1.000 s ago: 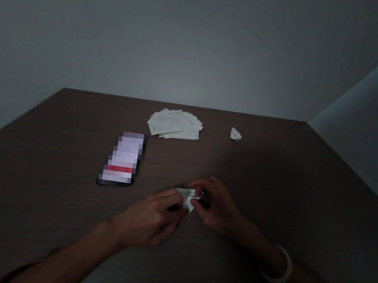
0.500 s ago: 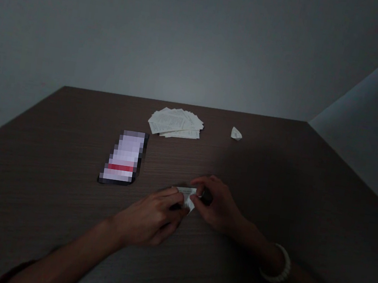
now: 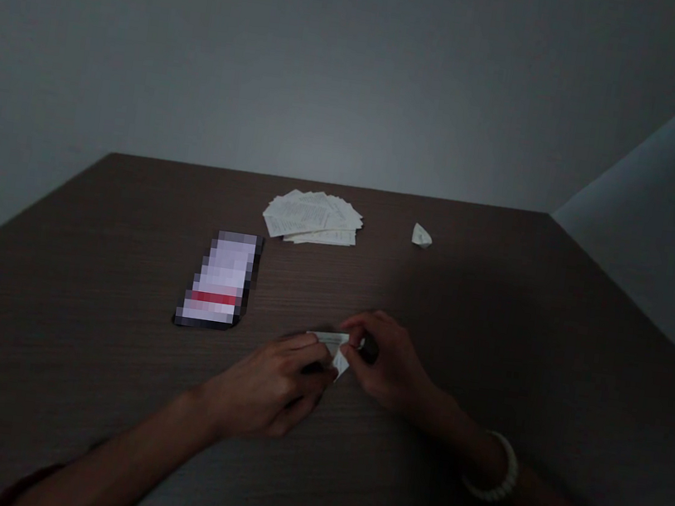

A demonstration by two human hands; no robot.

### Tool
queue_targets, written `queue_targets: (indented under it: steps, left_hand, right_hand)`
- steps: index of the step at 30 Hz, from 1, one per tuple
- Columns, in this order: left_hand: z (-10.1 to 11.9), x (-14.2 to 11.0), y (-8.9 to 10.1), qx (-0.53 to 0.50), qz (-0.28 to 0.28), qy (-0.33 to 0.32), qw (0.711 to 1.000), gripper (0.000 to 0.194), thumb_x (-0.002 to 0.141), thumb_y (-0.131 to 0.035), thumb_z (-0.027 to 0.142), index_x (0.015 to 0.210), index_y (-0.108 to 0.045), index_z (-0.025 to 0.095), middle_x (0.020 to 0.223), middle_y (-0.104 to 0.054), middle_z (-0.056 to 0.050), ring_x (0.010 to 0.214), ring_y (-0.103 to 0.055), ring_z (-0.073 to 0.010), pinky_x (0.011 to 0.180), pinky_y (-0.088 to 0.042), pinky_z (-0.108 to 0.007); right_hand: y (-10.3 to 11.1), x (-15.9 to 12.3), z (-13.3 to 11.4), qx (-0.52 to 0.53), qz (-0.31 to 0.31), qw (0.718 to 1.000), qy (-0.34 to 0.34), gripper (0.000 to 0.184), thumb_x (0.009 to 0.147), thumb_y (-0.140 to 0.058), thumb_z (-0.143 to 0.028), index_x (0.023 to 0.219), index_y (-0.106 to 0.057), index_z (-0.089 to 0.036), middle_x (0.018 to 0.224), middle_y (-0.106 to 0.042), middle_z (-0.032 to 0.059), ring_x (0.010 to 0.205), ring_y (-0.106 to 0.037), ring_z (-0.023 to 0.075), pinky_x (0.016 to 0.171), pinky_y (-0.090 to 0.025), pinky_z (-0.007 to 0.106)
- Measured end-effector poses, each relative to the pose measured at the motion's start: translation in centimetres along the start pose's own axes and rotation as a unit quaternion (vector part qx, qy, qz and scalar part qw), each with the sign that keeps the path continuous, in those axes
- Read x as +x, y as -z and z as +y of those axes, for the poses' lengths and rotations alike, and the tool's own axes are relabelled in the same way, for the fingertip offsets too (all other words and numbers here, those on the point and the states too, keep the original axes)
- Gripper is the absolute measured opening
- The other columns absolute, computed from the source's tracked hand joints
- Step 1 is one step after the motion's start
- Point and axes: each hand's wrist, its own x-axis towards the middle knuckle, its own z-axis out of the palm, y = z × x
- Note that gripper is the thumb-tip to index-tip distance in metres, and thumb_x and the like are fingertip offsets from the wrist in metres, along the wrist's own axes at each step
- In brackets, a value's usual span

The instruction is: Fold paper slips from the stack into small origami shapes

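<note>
Between my hands, low over the near middle of the table, is a small piece of printed white paper [image 3: 341, 361] with a slanted edge, like a fold. My left hand [image 3: 281, 383] covers its left part, the fingers curled down onto it. From the right, my right hand [image 3: 388, 365] pinches the paper's upper right corner between thumb and forefinger. A white beaded bracelet [image 3: 508, 474] circles the right wrist. The paper's lower left is hidden under the left fingers.
A fanned pile of printed paper sheets [image 3: 314, 218] lies toward the back of the brown wooden table [image 3: 123, 256]. To its right sits a small folded paper piece [image 3: 421, 236]. A phone [image 3: 221, 274] with a lit, blurred screen lies left of my hands. A wall [image 3: 339, 61] rises behind.
The right thumb and fingertips have shifted slightly at the paper's corner, and a little more of its slanted edge shows. The left hand stays nearly still.
</note>
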Motion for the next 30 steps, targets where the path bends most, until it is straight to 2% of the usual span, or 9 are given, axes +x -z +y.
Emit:
queue_targets:
  steps: [4, 10, 14, 20, 24, 30]
  left_hand:
    - [0.08, -0.01, 0.1, 0.014, -0.001, -0.002, 1.0, 0.027, 0.088, -0.047, 0.013, 0.11, -0.064, 0.013, 0.094, -0.057, -0.01, 0.089, -0.056, -0.0228, 0.08, -0.053, -0.039]
    - [-0.03, -0.05, 0.39, 0.018, -0.006, -0.024, 1.0, 0.022, 0.087, -0.051, 0.015, 0.102, -0.066, 0.015, 0.098, -0.056, -0.01, 0.093, -0.055, -0.0229, 0.083, -0.051, -0.039]
    - [-0.08, 0.0, 0.49, 0.008, -0.011, -0.013, 1.0, 0.02, 0.086, -0.053, 0.017, 0.098, -0.068, 0.017, 0.098, -0.056, -0.009, 0.093, -0.055, -0.0237, 0.084, -0.049, -0.042]
    - [0.05, 0.01, 0.54, -0.031, 0.008, -0.001, 0.999, 0.02, 0.086, -0.052, 0.015, 0.098, -0.068, 0.017, 0.114, -0.056, -0.01, 0.099, -0.054, -0.0236, 0.087, -0.049, -0.041]
    - [-0.01, -0.05, 0.51, -0.048, 0.011, 0.006, 0.999, 0.02, 0.087, -0.051, 0.014, 0.098, -0.068, 0.017, 0.106, -0.059, -0.009, 0.098, -0.055, -0.0224, 0.087, -0.049, -0.038]
    - [-0.14, -0.1, 0.32, -0.059, 0.022, 0.005, 0.998, 0.019, 0.086, -0.051, 0.013, 0.095, -0.068, 0.016, 0.104, -0.061, -0.008, 0.096, -0.056, -0.0214, 0.087, -0.05, -0.038]
  right_hand:
    - [0.08, 0.0, -0.1, -0.002, -0.005, 1.0, -0.002, 0.027, 0.075, -0.064, -0.007, 0.096, -0.06, -0.023, 0.074, -0.061, -0.0021, 0.077, -0.056, 0.0169, 0.075, -0.041, 0.032]
    - [0.08, 0.08, -0.03, 0.002, -0.002, 1.0, 0.004, 0.026, 0.074, -0.065, -0.006, 0.094, -0.06, -0.022, 0.075, -0.061, -0.0024, 0.076, -0.055, 0.0162, 0.073, -0.041, 0.03]
    - [-0.01, -0.05, 0.05, 0.0, 0.003, 1.0, 0.005, 0.027, 0.074, -0.066, -0.007, 0.095, -0.061, -0.022, 0.075, -0.061, -0.0018, 0.076, -0.055, 0.0166, 0.074, -0.041, 0.031]
    - [0.03, -0.19, 0.0, -0.006, 0.003, 1.0, 0.016, 0.027, 0.075, -0.065, -0.006, 0.096, -0.061, -0.022, 0.075, -0.061, -0.0012, 0.074, -0.056, 0.0163, 0.073, -0.042, 0.031]
    - [0.02, -0.21, 0.06, -0.004, -0.002, 1.0, 0.013, 0.027, 0.075, -0.065, -0.007, 0.096, -0.061, -0.022, 0.076, -0.061, -0.001, 0.075, -0.056, 0.0165, 0.073, -0.042, 0.031]
    - [-0.08, -0.33, 0.19, -0.006, -0.007, 1.0, 0.006, 0.028, 0.074, -0.067, -0.005, 0.095, -0.061, -0.023, 0.075, -0.061, -0.0017, 0.075, -0.056, 0.0164, 0.073, -0.042, 0.031]
